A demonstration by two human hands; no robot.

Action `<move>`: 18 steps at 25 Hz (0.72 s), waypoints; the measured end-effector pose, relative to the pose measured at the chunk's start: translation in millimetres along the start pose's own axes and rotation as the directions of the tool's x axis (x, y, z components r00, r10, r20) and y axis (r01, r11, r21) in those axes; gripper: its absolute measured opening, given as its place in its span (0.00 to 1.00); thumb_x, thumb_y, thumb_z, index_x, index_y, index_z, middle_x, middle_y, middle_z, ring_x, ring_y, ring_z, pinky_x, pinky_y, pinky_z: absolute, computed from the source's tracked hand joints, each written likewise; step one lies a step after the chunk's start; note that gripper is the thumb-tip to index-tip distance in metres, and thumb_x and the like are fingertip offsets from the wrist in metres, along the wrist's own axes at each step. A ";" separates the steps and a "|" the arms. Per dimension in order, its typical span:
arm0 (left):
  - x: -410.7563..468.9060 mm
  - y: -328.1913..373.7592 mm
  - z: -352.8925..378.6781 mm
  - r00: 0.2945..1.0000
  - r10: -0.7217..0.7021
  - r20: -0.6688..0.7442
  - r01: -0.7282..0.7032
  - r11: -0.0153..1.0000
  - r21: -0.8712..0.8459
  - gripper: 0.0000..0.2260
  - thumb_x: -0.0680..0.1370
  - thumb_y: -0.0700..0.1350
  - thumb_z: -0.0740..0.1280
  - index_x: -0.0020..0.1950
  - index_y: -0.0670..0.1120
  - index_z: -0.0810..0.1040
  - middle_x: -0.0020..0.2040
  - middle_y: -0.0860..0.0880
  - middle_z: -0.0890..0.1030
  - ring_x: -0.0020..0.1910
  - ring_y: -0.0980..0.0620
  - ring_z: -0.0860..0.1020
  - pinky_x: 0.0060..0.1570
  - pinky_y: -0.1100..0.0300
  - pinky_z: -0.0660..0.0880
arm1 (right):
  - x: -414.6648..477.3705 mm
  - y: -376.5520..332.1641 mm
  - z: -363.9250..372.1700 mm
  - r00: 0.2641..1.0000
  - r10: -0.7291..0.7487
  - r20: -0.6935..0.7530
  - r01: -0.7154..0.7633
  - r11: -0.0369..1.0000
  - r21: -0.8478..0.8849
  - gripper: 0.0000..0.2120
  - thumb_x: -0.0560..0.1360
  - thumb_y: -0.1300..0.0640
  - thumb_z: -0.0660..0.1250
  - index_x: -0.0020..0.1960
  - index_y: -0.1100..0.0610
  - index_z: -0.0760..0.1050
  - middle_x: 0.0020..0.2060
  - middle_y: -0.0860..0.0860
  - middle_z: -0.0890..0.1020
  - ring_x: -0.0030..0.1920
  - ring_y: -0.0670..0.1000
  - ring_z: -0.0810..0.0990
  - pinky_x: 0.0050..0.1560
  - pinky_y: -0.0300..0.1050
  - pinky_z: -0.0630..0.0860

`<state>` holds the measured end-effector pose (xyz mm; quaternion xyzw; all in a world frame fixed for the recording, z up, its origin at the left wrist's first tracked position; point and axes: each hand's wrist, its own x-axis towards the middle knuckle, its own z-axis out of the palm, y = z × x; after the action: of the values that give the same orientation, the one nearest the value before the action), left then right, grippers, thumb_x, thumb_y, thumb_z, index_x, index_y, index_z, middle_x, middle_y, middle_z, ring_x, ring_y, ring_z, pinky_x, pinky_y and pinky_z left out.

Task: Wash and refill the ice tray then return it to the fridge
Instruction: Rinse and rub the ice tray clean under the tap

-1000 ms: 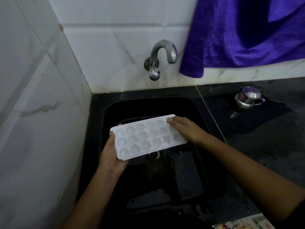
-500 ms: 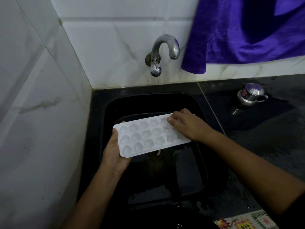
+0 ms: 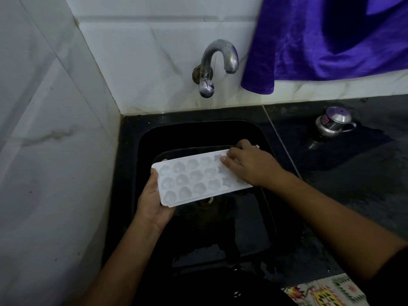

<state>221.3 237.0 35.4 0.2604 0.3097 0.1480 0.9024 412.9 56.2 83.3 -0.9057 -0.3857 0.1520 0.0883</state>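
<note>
A white ice tray with rounded cells is held level over the black sink, above the drain. My left hand grips its near left end, thumb on the rim and fingers underneath. My right hand lies over the tray's right end with bent fingers, curled at the far right corner, and hides the cells there. The steel tap juts from the tiled wall behind the sink; no water runs from it.
A purple cloth hangs at the upper right. A small steel pot stands on the wet black counter right of the sink. White marble wall closes the left side. A patterned cloth shows at the bottom right.
My right hand's fingers went from lying flat on the tray's right end to bent and curled at its far corner. The tray stays over the sink; the camera shifted slightly.
</note>
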 end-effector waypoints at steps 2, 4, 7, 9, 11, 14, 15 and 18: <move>0.5 3.0 -1.9 1.000 0.007 -0.014 -0.007 1.000 -0.013 0.25 0.86 0.59 0.55 0.74 0.44 0.75 0.69 0.40 0.81 0.64 0.40 0.83 0.55 0.42 0.83 | -3.4 0.1 5.0 0.998 -0.053 0.026 0.053 0.999 -0.009 0.25 0.82 0.33 0.53 0.69 0.46 0.76 0.71 0.52 0.69 0.64 0.55 0.76 0.62 0.56 0.77; 2.2 10.2 -4.7 1.000 0.026 -0.016 -0.026 0.999 -0.028 0.24 0.87 0.59 0.55 0.73 0.44 0.76 0.68 0.40 0.82 0.63 0.40 0.83 0.53 0.43 0.84 | -5.1 1.0 3.6 0.996 -0.056 0.067 0.035 0.959 0.282 0.21 0.83 0.33 0.55 0.68 0.38 0.77 0.71 0.50 0.70 0.67 0.51 0.73 0.67 0.53 0.72; 2.1 8.5 -3.1 1.000 0.003 0.012 -0.003 1.000 -0.017 0.23 0.87 0.59 0.56 0.72 0.46 0.76 0.68 0.41 0.82 0.63 0.40 0.83 0.53 0.42 0.84 | -1.2 6.2 -3.0 0.999 -0.018 0.046 -0.002 0.915 0.403 0.14 0.83 0.35 0.56 0.47 0.30 0.79 0.54 0.46 0.75 0.55 0.48 0.77 0.56 0.49 0.72; 1.1 2.0 -0.6 1.000 -0.002 0.017 0.002 1.000 0.004 0.23 0.86 0.59 0.56 0.73 0.47 0.75 0.68 0.41 0.82 0.63 0.40 0.83 0.52 0.42 0.84 | -1.1 4.5 -0.2 1.000 -0.006 0.006 0.005 0.996 0.087 0.19 0.83 0.33 0.51 0.56 0.38 0.79 0.59 0.48 0.74 0.55 0.52 0.78 0.53 0.51 0.75; 1.0 2.9 -1.5 1.000 0.005 0.011 -0.005 1.000 -0.002 0.24 0.86 0.59 0.57 0.75 0.46 0.75 0.68 0.41 0.82 0.63 0.40 0.83 0.52 0.42 0.84 | -4.7 0.8 7.2 0.995 -0.084 -0.046 0.078 0.989 -0.126 0.29 0.81 0.31 0.47 0.67 0.46 0.76 0.68 0.52 0.71 0.60 0.56 0.78 0.56 0.53 0.77; 3.9 11.8 -8.0 0.999 0.042 0.020 -0.042 0.998 -0.036 0.21 0.86 0.58 0.56 0.67 0.47 0.80 0.68 0.41 0.82 0.62 0.40 0.84 0.52 0.42 0.84 | -6.7 3.3 3.8 0.996 -0.071 0.047 0.056 0.964 0.261 0.24 0.83 0.33 0.53 0.71 0.43 0.75 0.71 0.51 0.70 0.68 0.54 0.74 0.69 0.56 0.72; 4.6 11.5 -8.7 0.998 0.043 0.034 -0.042 0.998 -0.036 0.19 0.86 0.58 0.56 0.64 0.49 0.81 0.67 0.41 0.82 0.62 0.40 0.84 0.52 0.41 0.84 | -4.7 3.6 1.6 0.997 -0.052 0.061 0.031 0.953 0.302 0.21 0.84 0.35 0.54 0.68 0.42 0.76 0.67 0.50 0.72 0.67 0.52 0.74 0.69 0.56 0.72; 5.5 3.4 -6.3 0.999 0.013 0.048 -0.012 1.000 -0.012 0.20 0.87 0.58 0.56 0.69 0.49 0.78 0.68 0.41 0.82 0.64 0.39 0.83 0.56 0.39 0.83 | -3.1 -0.1 2.2 0.998 -0.020 -0.051 0.020 1.000 -0.006 0.25 0.82 0.32 0.49 0.62 0.45 0.76 0.64 0.51 0.73 0.58 0.55 0.79 0.58 0.55 0.77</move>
<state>221.1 244.5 30.4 0.2604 0.2857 0.1492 0.9101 410.1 54.1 81.9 -0.9056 -0.3929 0.1269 0.0972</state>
